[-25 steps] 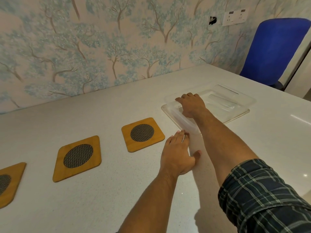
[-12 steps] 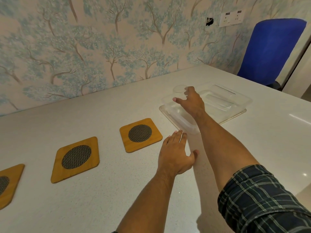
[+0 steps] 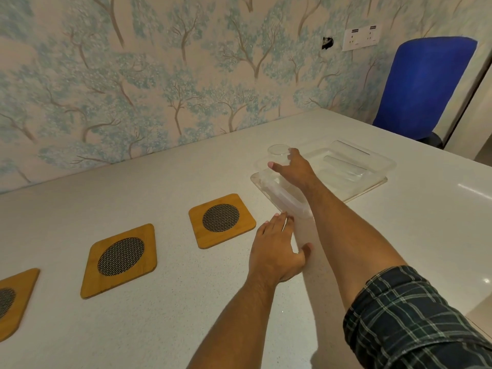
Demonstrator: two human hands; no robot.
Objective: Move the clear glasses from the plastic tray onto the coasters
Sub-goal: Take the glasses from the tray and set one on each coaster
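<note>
My right hand (image 3: pixel 295 169) is wrapped around a clear glass (image 3: pixel 278 153), holding it upright above the left end of the clear plastic tray (image 3: pixel 372 179). Two more clear glasses (image 3: pixel 343 165) lie on their sides inside the tray. My left hand (image 3: pixel 277 251) rests flat on the white table with fingers spread, its fingertips touching the tray's near corner. Three bamboo coasters with dark mesh centres sit in a row to the left: the nearest coaster (image 3: pixel 221 220), the middle coaster (image 3: pixel 121 258), and the far-left coaster (image 3: pixel 10 299), cut by the frame edge.
The white speckled table (image 3: pixel 159 315) meets a tree-patterned wall at the back. A blue chair (image 3: pixel 423 86) stands beyond the table's far right corner. The table's right edge runs close behind the tray.
My right hand has closed on a glass and lifted it up out of the tray's left end. My left hand has stayed flat at the tray's corner.
</note>
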